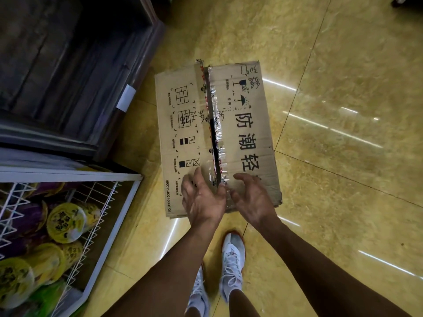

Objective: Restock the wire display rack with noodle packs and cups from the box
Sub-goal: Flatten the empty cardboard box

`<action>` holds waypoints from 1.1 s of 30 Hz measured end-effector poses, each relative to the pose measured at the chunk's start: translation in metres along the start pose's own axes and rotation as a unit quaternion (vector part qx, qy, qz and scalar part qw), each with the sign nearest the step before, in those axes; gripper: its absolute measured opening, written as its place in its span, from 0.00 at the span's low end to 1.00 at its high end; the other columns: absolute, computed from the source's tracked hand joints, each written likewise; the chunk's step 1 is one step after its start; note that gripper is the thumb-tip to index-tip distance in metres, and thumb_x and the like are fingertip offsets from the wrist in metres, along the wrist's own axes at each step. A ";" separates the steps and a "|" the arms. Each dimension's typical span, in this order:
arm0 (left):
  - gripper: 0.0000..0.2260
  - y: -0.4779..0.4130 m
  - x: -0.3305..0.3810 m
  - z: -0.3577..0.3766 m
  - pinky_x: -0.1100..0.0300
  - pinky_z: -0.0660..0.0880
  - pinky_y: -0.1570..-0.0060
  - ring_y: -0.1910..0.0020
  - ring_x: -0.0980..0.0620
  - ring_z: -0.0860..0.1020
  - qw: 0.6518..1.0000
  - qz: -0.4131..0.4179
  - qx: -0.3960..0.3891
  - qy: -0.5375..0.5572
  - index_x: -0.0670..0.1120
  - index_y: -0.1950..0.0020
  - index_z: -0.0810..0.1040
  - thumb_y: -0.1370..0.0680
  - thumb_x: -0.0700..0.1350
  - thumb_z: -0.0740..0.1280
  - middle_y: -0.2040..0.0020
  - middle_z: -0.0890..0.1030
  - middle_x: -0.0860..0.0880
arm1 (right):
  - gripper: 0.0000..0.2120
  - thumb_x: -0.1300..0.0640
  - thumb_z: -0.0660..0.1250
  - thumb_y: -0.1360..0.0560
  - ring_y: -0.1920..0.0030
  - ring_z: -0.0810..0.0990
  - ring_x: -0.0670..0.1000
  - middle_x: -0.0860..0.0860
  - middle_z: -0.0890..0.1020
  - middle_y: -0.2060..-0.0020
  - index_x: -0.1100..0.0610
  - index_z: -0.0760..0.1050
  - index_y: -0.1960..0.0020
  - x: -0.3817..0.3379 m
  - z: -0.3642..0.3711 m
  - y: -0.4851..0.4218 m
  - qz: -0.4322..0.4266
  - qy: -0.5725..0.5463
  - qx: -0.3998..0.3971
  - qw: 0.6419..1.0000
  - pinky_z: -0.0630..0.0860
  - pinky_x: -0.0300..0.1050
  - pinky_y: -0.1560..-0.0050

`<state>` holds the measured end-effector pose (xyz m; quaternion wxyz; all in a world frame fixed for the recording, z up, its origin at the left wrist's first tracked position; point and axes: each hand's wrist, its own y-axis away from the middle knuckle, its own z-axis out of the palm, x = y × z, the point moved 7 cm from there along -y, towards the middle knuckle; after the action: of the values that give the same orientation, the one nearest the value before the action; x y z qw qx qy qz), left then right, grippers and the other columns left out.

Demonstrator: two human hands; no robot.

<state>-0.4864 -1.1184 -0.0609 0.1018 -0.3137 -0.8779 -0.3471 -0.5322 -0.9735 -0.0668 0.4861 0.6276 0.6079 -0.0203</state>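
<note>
Left hand (202, 197) and right hand (251, 199), fingers spread wide (holding nothing), are over the near end of the taped brown cardboard box (248, 143).

Bare floor tile (343, 179) lies open right of the cardboard box (183, 145). The wire rack (109, 225) and dark wooden shelf (68, 65) crowd its left. Its closed flaps leave only a narrow slit (214, 138).

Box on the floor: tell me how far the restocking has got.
Done: the wire rack already holds some yellow-lidded cups. In hand: the left hand and right hand are at the slit seam of the box, flaps down. Left: open it and shelve whatever is inside.
</note>
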 end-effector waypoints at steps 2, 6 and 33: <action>0.38 -0.010 0.003 -0.002 0.48 0.58 0.25 0.21 0.43 0.53 1.000 0.004 0.005 -0.018 0.52 0.19 0.53 0.23 0.58 0.68 0.20 0.54 0.44 | 0.20 0.56 0.68 0.22 0.32 0.71 0.56 0.55 0.72 0.33 0.52 0.71 0.31 -0.005 0.001 -0.008 -0.019 0.015 -0.007 1.000 0.69 0.51 0.29; 0.43 -0.031 0.006 0.003 0.48 0.55 0.24 0.19 0.44 0.48 0.998 0.012 -0.024 -0.056 0.54 0.17 0.47 0.24 0.59 0.70 0.19 0.47 0.43 | 0.21 0.54 0.67 0.21 0.31 0.68 0.56 0.55 0.69 0.32 0.52 0.70 0.28 -0.016 0.005 -0.030 -0.041 0.063 -0.020 0.997 0.70 0.50 0.31; 0.55 -0.201 0.022 -0.041 0.32 0.68 0.33 0.28 0.31 0.63 0.991 -0.066 -0.049 -0.103 0.63 0.21 0.35 0.31 0.66 0.74 0.25 0.55 0.35 | 0.40 0.44 0.70 0.25 0.30 0.62 0.66 0.60 0.57 0.26 0.45 0.51 0.22 -0.035 -0.053 -0.158 0.103 0.166 0.115 0.974 0.68 0.68 0.32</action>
<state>-0.6305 -1.2480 -0.1315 -0.0283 -0.2936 -0.8845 -0.3614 -0.6949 -0.9993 -0.1098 0.3029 0.7331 0.6055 0.0645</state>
